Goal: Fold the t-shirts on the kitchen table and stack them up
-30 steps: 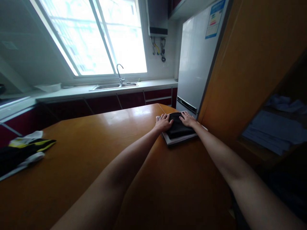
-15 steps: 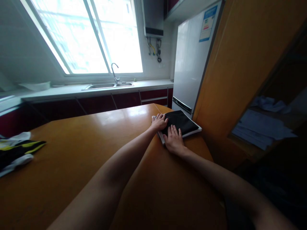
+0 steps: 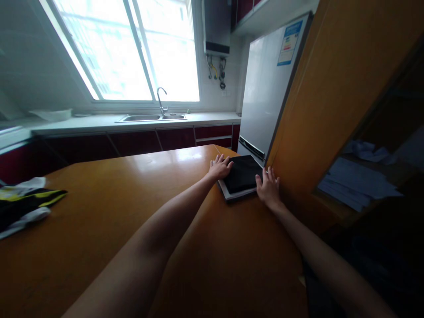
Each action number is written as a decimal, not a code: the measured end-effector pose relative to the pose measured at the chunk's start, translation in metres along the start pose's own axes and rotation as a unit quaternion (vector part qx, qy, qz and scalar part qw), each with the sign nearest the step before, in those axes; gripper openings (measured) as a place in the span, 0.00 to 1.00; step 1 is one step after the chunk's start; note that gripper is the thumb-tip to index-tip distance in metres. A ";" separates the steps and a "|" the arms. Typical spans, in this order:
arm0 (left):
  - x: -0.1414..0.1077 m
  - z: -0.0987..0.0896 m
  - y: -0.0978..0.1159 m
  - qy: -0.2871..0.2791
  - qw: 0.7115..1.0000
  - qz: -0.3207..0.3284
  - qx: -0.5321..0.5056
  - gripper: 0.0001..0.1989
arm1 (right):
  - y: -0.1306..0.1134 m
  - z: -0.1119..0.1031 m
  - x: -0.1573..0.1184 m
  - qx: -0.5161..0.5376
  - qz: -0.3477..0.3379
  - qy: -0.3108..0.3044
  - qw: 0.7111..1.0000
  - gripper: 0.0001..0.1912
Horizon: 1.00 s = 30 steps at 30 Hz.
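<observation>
A folded black cloth lies flat on top of a pale, flat stack near the table's far right corner. What the stack is made of, I cannot make out. My left hand rests at the left edge of the cloth, palm down with its fingers spread. At the right edge my right hand is open too, fingers apart and touching the side of the cloth and stack. Neither hand is closed around anything.
The brown wooden table bears a black, yellow and white bundle of cloth at its left. Beyond are a sink under a window and a fridge. Papers lie on a shelf in the wooden cabinet at right.
My right hand has moved from the front of the black cloth to its right edge. The left hand stays at the left edge.
</observation>
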State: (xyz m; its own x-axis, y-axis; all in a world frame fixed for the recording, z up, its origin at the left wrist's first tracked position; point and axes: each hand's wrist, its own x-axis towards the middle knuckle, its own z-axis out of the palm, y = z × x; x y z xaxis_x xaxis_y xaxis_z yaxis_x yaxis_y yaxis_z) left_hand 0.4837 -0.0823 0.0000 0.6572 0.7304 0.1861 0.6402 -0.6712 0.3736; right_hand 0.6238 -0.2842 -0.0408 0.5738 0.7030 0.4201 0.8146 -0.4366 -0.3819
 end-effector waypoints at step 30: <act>-0.374 -0.088 -0.149 0.020 0.980 -0.146 0.133 0.29 | -0.285 0.029 -0.182 0.154 -0.226 -0.246 0.930 0.28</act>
State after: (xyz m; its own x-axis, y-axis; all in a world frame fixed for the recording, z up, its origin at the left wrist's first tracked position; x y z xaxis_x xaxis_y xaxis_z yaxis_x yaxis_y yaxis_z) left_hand 0.1077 -0.2449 -0.0455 0.4184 0.8968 0.1438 0.8830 -0.4387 0.1666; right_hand 0.2853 -0.2713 -0.0322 0.0076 0.9804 0.1969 0.8565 0.0952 -0.5073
